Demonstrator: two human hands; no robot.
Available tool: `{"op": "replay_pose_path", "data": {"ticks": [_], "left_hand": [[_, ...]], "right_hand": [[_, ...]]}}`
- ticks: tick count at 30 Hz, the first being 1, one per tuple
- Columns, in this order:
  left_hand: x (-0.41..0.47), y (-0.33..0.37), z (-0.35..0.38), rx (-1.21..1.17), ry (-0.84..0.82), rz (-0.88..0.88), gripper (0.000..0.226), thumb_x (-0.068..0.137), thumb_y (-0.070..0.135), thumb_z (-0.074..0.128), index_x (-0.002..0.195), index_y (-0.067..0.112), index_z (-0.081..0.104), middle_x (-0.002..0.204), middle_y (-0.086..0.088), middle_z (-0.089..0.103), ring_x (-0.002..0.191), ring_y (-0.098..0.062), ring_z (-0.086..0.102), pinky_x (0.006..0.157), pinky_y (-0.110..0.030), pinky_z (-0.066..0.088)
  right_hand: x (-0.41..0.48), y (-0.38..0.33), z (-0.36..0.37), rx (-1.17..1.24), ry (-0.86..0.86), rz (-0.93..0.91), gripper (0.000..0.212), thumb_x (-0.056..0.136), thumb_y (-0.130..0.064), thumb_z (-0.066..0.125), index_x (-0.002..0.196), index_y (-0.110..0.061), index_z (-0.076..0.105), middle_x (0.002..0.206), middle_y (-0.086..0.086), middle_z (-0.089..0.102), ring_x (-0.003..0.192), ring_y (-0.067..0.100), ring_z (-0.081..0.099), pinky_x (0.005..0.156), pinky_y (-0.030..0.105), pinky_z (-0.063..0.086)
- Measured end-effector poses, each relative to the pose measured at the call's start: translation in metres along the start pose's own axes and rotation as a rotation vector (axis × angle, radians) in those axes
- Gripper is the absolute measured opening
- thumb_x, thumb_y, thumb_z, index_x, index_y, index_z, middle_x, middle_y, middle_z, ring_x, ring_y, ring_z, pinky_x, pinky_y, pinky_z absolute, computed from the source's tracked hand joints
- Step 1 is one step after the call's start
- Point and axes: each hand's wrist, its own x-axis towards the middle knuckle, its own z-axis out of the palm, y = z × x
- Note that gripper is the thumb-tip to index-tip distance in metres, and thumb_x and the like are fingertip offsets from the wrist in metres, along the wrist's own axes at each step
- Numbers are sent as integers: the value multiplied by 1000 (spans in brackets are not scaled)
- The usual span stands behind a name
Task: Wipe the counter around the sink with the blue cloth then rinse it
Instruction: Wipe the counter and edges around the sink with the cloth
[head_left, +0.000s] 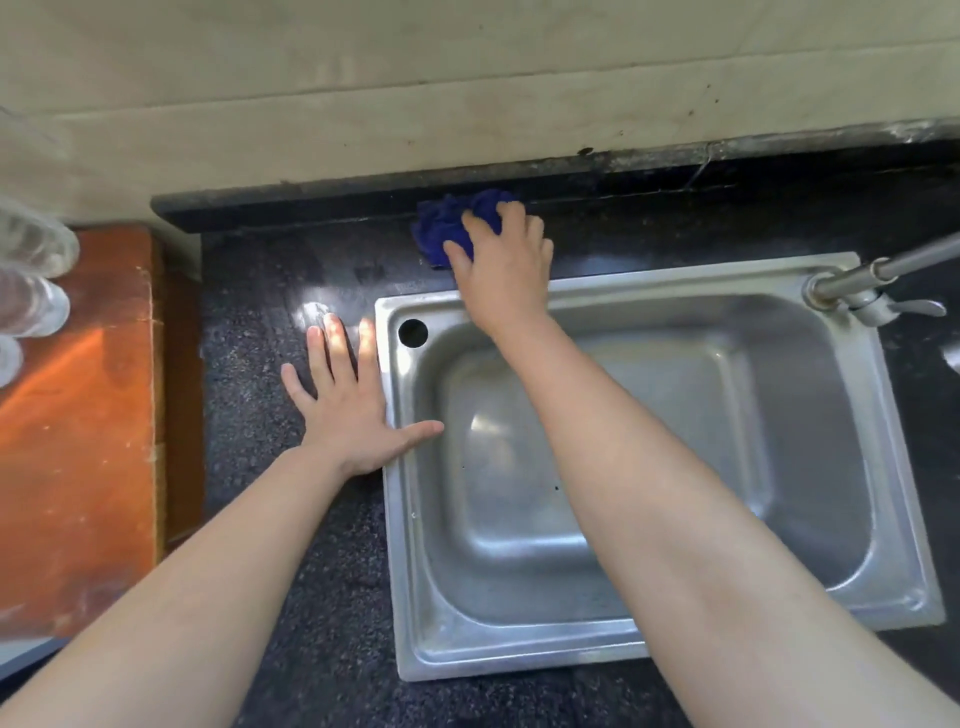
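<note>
A crumpled blue cloth (445, 226) lies on the dark speckled counter (270, 291) behind the steel sink (644, 291), against the low back ledge. My right hand (506, 270) reaches across the sink's back rim and presses down on the cloth, fingers curled over it. My left hand (345, 400) rests flat on the counter just left of the sink, fingers spread, thumb lying over the sink's left rim. It holds nothing. The sink basin looks dry and has nothing in it.
A metal faucet (862, 291) with a lever stands at the sink's back right corner. An orange-brown wooden surface (78, 426) borders the counter on the left, with clear glassware (31, 280) above it. A beige tiled wall (415, 93) rises behind the ledge.
</note>
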Motion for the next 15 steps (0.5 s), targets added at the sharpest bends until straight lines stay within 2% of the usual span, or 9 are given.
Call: {"op": "replay_pose_path", "data": {"ticks": [2,4,6,8,9,12,13,15], "left_hand": [[0,0,-1,-24,-14,15,141,59,101,39,148,23,-36,156,-13,-41,142,-31,-41,113,-66,-16],[-3,-5,-1,-96,16,46,128,66,99,31,154,25,-26,160,-11,-34,145,-28,-38,113,-63,-17],[-8,-16,0,-150,152,114,108,78,93,23,160,26,-1,167,-9,-14,152,-24,-21,117,-61,-9],[-13,-38,2,-118,323,156,92,86,85,17,156,25,23,167,-9,6,154,-24,1,118,-60,3],[-16,-52,3,-94,388,149,88,89,81,18,155,23,28,166,-10,10,154,-25,7,118,-60,6],[-23,-95,12,-21,439,70,87,92,77,21,157,21,25,167,-12,6,154,-29,6,118,-62,5],[-24,-107,17,6,422,48,88,92,78,21,159,21,21,168,-12,3,155,-29,2,118,-63,4],[-24,-122,24,35,398,27,90,90,81,17,160,23,13,168,-13,-1,155,-28,-4,120,-63,4]], "right_hand": [[1,29,-11,-1,-6,-37,47,98,-47,52,142,-30,55,144,10,46,123,35,44,96,41,39],[0,60,-22,7,52,87,47,96,-48,56,140,-31,58,143,11,48,124,37,46,97,44,41],[-4,80,-30,5,100,228,48,95,-49,57,139,-29,59,143,13,48,125,40,46,100,46,41],[-8,84,-28,-42,109,250,50,97,-48,54,142,-26,56,145,15,46,125,41,44,101,48,39],[-7,82,-24,-63,117,259,50,98,-47,52,143,-25,55,147,17,45,126,41,43,102,48,37],[-10,54,-5,-49,160,325,52,99,-44,47,146,-24,51,154,19,38,131,42,41,108,46,31],[-15,38,4,-45,158,305,52,98,-44,47,145,-23,52,155,20,38,131,43,42,108,46,30],[-23,0,21,-31,171,140,48,95,-41,51,138,-20,61,148,24,46,123,45,50,102,47,38]]}}
